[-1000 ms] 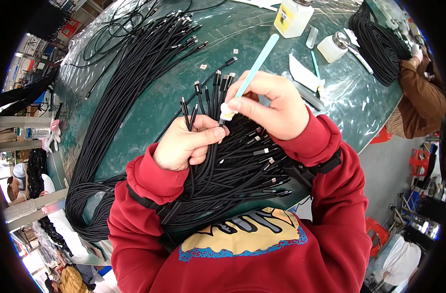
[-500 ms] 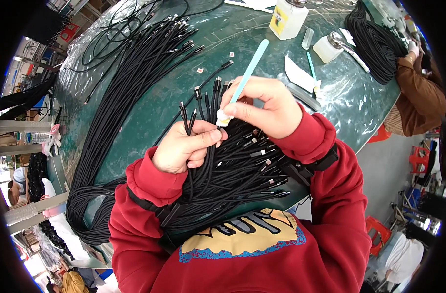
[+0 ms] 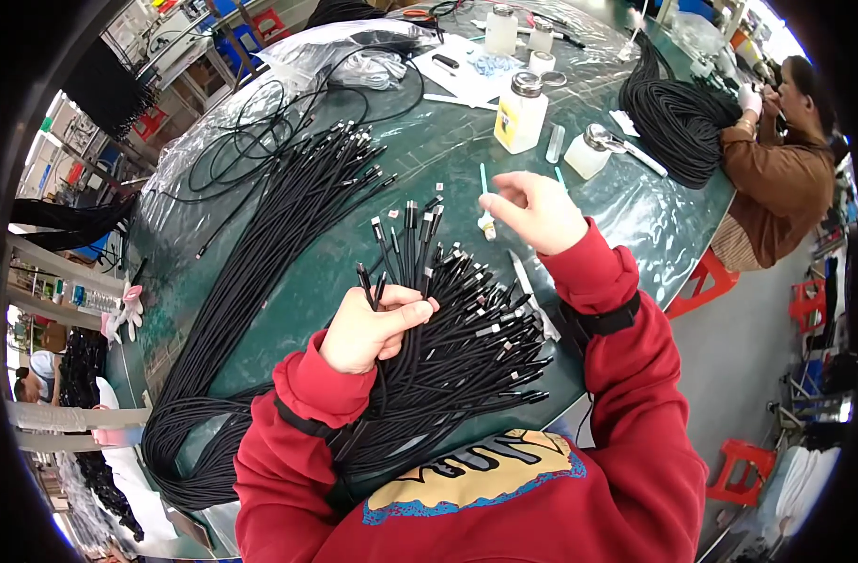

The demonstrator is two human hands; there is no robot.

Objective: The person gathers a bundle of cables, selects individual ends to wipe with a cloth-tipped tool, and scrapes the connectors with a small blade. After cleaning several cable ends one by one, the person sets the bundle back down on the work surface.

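My left hand is closed round several black cables with metal plug ends, at the middle of the table. Other cables of the same kind fan out to the right below it. Farther right, my right hand is raised with thumb and index finger apart. Just by its fingertips is a swab with a teal stick and a white tip, apparently on the table; the thumb covers part of the stick. A second teal stick shows behind the hand, its lower part hidden.
A long cable bundle curves down the left. Beyond the hands stand a metal-capped bottle, a smaller bottle and white paper. A coiled bundle lies at far right, where a person in brown works.
My right hand has moved up and away from the cables, its pinch on the swab opened. My left hand keeps its cables. The view has shifted, showing more of the table's far side.
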